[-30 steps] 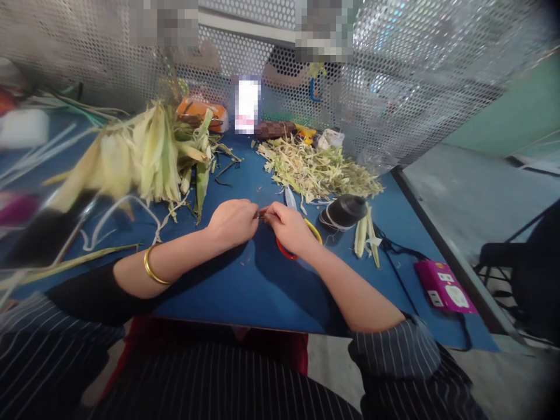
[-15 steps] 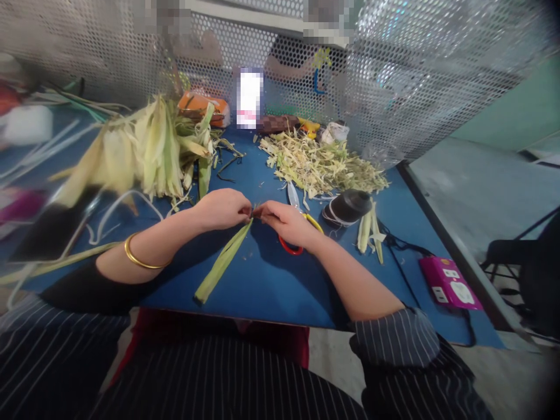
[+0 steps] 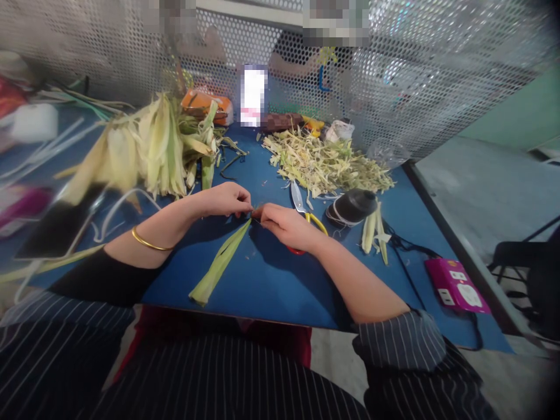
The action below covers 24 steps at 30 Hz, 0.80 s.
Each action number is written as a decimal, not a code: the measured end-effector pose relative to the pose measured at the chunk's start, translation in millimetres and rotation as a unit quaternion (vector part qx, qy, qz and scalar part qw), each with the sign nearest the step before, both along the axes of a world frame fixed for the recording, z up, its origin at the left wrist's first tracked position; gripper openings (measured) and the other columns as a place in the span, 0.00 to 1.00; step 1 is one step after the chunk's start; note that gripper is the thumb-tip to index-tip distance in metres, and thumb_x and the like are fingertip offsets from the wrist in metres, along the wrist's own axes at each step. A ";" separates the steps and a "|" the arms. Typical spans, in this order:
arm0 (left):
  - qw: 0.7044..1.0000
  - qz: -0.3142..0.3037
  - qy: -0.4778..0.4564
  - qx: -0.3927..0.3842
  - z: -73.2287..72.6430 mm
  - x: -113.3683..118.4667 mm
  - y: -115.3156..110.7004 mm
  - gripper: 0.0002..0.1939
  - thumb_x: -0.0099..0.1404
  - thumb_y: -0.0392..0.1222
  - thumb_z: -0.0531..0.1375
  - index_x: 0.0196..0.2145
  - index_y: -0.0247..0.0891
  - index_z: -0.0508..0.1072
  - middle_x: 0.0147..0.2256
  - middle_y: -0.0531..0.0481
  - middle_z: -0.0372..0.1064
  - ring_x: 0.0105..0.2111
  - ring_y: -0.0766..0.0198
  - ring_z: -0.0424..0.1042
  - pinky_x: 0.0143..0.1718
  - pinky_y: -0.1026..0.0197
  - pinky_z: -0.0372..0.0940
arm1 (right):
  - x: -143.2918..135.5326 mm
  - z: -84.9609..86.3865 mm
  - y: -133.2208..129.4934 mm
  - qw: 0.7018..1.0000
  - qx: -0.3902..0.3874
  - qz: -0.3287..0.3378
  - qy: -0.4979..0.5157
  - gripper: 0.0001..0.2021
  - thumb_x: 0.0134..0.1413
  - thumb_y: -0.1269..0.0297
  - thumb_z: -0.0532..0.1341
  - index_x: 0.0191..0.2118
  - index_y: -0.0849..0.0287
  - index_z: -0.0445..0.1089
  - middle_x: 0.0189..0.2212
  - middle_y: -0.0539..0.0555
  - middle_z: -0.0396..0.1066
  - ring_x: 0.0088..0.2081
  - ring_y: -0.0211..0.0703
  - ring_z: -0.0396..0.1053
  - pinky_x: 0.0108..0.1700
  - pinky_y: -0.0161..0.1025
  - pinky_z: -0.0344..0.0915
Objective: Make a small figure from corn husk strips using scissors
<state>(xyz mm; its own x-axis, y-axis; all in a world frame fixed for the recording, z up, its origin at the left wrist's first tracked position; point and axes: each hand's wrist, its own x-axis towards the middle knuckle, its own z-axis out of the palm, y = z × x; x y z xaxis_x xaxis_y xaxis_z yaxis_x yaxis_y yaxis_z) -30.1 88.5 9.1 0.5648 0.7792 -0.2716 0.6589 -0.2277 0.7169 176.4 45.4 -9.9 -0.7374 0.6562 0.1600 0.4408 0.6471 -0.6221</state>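
Observation:
A folded green corn husk point(image 3: 219, 265) slants down toward the table's near edge, its narrow top end at my fingertips. My right hand point(image 3: 286, 224) is closed in a pinch on that end. Just left of it, my left hand point(image 3: 230, 199) is also pinched closed, almost touching the right fingertips; whatever sits between its fingers is too small to make out. Partly under my right hand lie scissors point(image 3: 298, 198) with red and yellow handles, blades pointing away. A black spool of thread point(image 3: 352, 207) rests on its side to the right.
Whole corn husks point(image 3: 160, 146) are heaped at the left, husk scraps point(image 3: 328, 163) at the back right. Behind them stand a lit phone point(image 3: 252, 96) and a perforated metal screen point(image 3: 394, 87). A purple power strip point(image 3: 457, 286) with its cord lies at the right edge.
The lower end of the husk has swung slightly left and shows a broader face. My hands stay together at its top end, with small finger shifts. The whole view has shifted slightly.

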 end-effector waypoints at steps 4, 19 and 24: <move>0.993 0.033 -0.085 -0.074 -7.8 2.7 -1.9 0.08 0.53 0.41 0.57 0.20 0.36 0.69 0.19 0.53 0.65 0.16 0.72 0.59 0.19 0.67 0.53 | -0.4 1.0 0.0 1.000 0.006 -0.009 -0.011 0.06 0.58 0.70 0.50 0.31 0.57 0.61 0.35 0.53 0.65 0.37 0.41 0.64 0.41 0.39 0.61; 0.944 0.114 -0.240 -0.194 -12.9 -2.5 -21.2 0.13 0.56 0.48 0.62 0.27 0.32 0.71 0.28 0.45 0.73 0.24 0.69 0.70 0.24 0.67 0.63 | -0.4 0.1 1.6 1.000 -0.009 -0.007 0.011 0.07 0.57 0.71 0.51 0.29 0.57 0.61 0.37 0.53 0.67 0.38 0.40 0.64 0.43 0.40 0.61; 0.936 0.108 -0.253 -0.220 -16.9 -5.1 -17.7 0.14 0.55 0.48 0.63 0.30 0.31 0.74 0.29 0.44 0.74 0.27 0.68 0.72 0.31 0.64 0.68 | 0.0 -0.9 1.8 1.000 -0.014 -0.007 0.024 0.06 0.55 0.72 0.53 0.29 0.57 0.64 0.41 0.54 0.67 0.42 0.41 0.65 0.46 0.41 0.61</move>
